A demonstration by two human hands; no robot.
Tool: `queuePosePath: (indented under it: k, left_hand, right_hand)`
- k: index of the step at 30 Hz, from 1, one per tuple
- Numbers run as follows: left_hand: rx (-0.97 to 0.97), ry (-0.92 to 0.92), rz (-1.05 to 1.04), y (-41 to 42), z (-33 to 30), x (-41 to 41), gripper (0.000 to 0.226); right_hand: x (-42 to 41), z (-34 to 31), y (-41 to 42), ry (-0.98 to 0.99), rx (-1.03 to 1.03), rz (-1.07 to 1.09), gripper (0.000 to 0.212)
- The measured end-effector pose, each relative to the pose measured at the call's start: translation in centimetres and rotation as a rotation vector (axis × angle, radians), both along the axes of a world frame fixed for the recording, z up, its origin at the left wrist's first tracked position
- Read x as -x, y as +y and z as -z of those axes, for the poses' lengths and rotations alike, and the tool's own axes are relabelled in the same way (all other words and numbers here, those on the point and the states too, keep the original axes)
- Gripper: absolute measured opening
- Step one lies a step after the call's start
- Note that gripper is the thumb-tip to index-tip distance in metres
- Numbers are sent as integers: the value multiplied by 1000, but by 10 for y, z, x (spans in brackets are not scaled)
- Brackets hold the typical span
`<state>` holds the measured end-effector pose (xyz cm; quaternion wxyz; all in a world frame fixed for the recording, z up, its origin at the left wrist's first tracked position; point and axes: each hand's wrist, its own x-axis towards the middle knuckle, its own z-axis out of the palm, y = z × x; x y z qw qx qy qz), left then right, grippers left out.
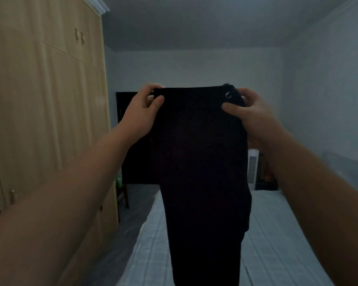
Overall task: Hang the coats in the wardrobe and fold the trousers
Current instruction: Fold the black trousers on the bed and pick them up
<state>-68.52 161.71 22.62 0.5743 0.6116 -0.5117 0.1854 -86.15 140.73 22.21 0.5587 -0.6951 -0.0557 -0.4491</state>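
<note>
Trousers (203, 162) up in the air, dead centre, held out at arm's length. Long axis runs straight from 12 to 6: waistband on top and level, legs hanging down together past the bottom of the frame. They look folded lengthwise, one narrow dark panel, tapering a little toward 6.

Left hand (142, 112) pinches the waistband corner at 10 o'clock, thumb in front, fingers curled over the top edge. Right hand (250, 112) grips the other corner at 2 o'clock, thumb pressed on the cloth just under a small metal button (228, 94).

The fabric is black, matte, soft, with no crease showing; too dim for weave.

Below, from 5 to 7, lies the bed (277, 234), pale quilted cover with faint squares, flat and smooth on both sides of the hanging legs. Whether the hems touch it, I cannot tell.

At 9 stands the wardrobe (39, 110), light wood, doors closed, small brass handles. A strip of floor (120, 240) runs between it and the bed's left edge.
</note>
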Motion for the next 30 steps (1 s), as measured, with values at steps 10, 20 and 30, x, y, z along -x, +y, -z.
queuePosePath:
  k: [10, 20, 30]
  left_hand:
    - [-83, 165, 133, -6, 53, -15, 18]
    - [-313, 405, 108, -110, 216, -136, 23]
    - [-448, 672, -150, -290, 419, -319, 18]
  right_hand:
    - [1, 53, 3, 166, -33, 77, 36]
    - [-121, 224, -108, 403, -200, 71, 31]
    - [-330, 438, -281, 678, -330, 84, 35]
